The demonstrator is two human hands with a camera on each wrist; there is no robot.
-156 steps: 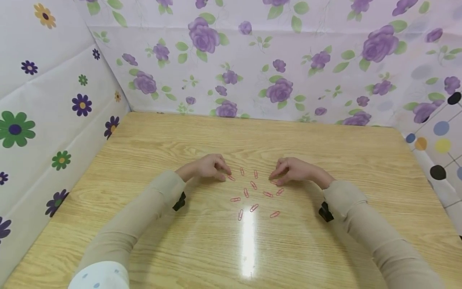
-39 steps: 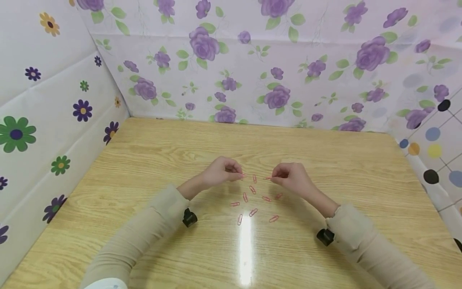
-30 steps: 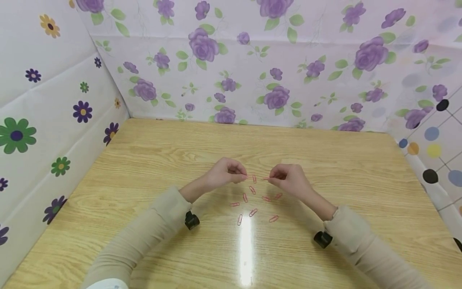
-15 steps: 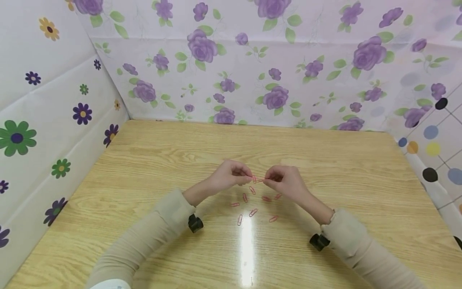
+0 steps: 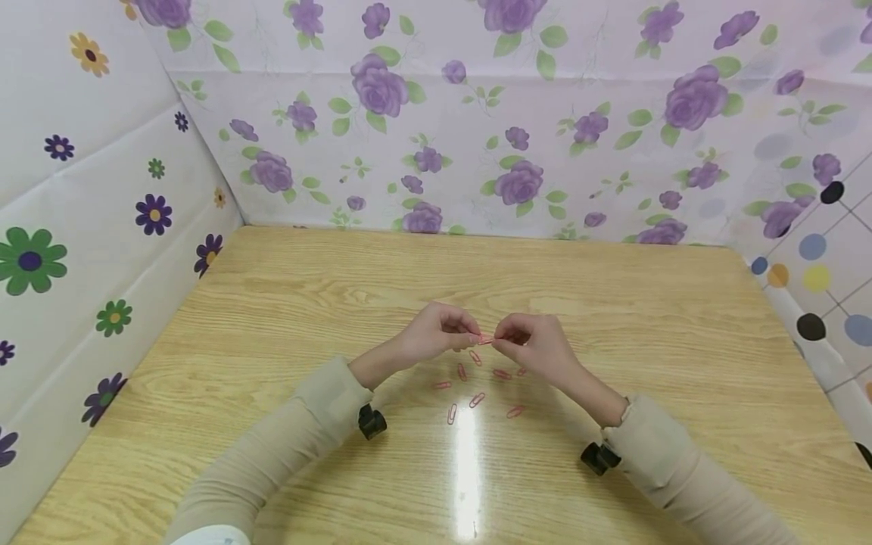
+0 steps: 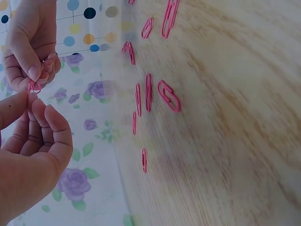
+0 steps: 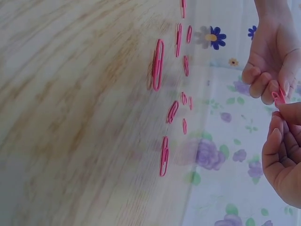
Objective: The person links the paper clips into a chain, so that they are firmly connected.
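Note:
Above the table, my left hand (image 5: 436, 331) pinches a pink paper clip between thumb and forefinger. Facing it, my right hand (image 5: 543, 350) pinches another pink paper clip. The two clips meet between the fingertips; in the left wrist view these pink clips (image 6: 34, 86) overlap, and whether they are hooked together I cannot tell. The right wrist view shows the held clips (image 7: 279, 98) partly covered by fingers. Below the hands several loose pink paper clips lie scattered, among them one clip (image 5: 475, 358) just under the fingertips and one (image 5: 515, 412) nearer the front.
The wooden table (image 5: 327, 272) carries the scattered clips, with a light reflection (image 5: 466, 469) in front of them. Flowered cloth (image 5: 381, 151) hangs behind it, and patterned sheets stand at both sides. Each wrist bears a small black camera (image 5: 371, 421).
Earlier both hands reached down to clips on the table. Each then lifted one clip, and the hands have come together until the clips meet. The other clips stayed in place.

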